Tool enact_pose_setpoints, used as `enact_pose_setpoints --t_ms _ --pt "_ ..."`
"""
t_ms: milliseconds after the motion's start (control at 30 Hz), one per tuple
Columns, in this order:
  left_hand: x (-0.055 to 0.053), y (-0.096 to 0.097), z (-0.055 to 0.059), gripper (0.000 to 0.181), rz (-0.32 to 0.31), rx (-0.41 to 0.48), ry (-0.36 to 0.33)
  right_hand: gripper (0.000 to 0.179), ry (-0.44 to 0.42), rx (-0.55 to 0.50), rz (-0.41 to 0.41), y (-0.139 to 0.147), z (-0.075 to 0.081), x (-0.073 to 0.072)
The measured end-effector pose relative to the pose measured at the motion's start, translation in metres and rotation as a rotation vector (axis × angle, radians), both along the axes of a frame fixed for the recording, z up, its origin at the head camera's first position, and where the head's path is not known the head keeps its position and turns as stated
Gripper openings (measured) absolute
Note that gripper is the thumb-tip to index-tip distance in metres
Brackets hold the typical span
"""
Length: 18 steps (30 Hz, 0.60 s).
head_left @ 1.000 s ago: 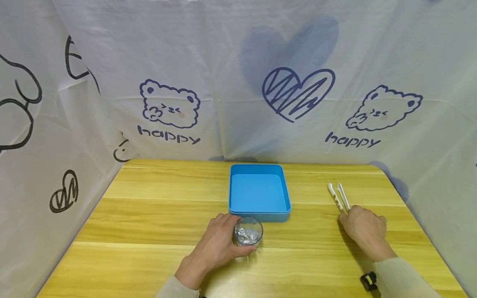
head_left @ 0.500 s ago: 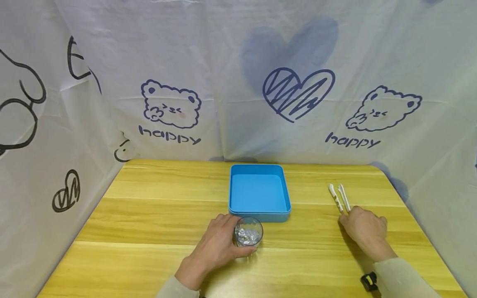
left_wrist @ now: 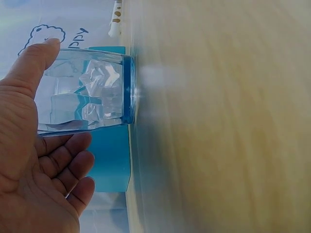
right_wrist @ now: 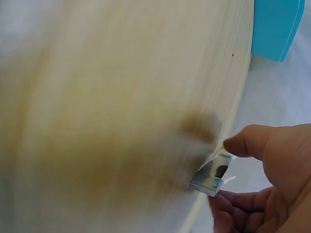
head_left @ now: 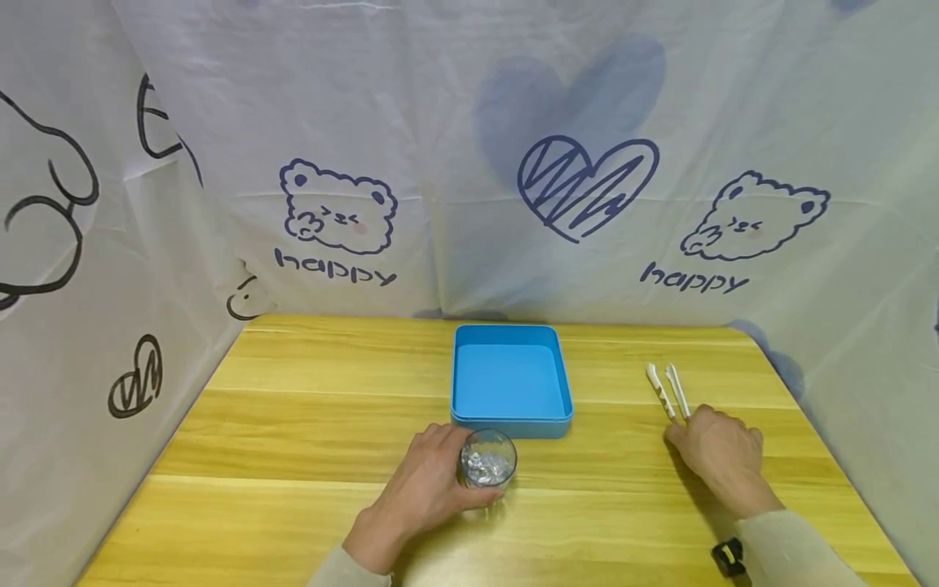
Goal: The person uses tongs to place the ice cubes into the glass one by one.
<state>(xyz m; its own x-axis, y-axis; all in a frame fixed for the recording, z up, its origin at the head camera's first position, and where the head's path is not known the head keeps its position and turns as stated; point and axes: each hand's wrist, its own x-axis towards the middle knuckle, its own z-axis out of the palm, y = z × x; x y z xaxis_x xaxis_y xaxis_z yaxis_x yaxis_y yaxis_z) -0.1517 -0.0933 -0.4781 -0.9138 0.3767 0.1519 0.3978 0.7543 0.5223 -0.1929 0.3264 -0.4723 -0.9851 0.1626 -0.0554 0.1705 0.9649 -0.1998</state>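
Note:
In the head view my left hand [head_left: 418, 489] holds a clear drinking glass [head_left: 488, 458] that stands upright on the table, thumb at its near side and fingers at the far side. Several clear, ice-like pieces [left_wrist: 101, 80] lie in the glass, seen in the left wrist view. At the right, my right hand [head_left: 720, 452] pinches a pair of tongs [head_left: 679, 393] at the rear end. Their white tips are spread apart and point away from me. The shiny metal bend of the tongs [right_wrist: 210, 178] sits between thumb and fingers in the right wrist view.
A blue square tray [head_left: 509, 379] stands just beyond the glass, with nothing in it. The wooden table [head_left: 293, 440] is bounded by white printed cloth [head_left: 455, 147] at the back and both sides. A small black object [head_left: 728, 557] shows beside my right sleeve.

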Motion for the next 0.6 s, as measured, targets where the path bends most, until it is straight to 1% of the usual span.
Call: enact_pose_setpoints --t_ms 167,300,433,533,600 --pt "0.003 -0.006 -0.001 0.077 0.011 0.013 -0.016 0.041 0.171 0.024 0.023 -0.003 -0.001 0.002" --pt "0.004 -0.018 0.000 0.078 0.059 0.035 -0.037 0.036 0.305 0.018 0.044 -0.011 -0.001 0.004" --pt "0.004 -0.035 0.001 0.078 0.137 0.047 -0.039 0.029 0.366 -0.031 0.074 -0.025 0.001 0.009" --pt "0.002 -0.049 0.003 0.078 0.194 0.040 -0.047 0.034 0.374 -0.082 0.100 -0.038 0.004 0.015" --pt "-0.001 -0.059 0.004 0.079 0.227 0.031 -0.058 0.034 0.385 -0.106 0.123 -0.046 0.006 0.018"
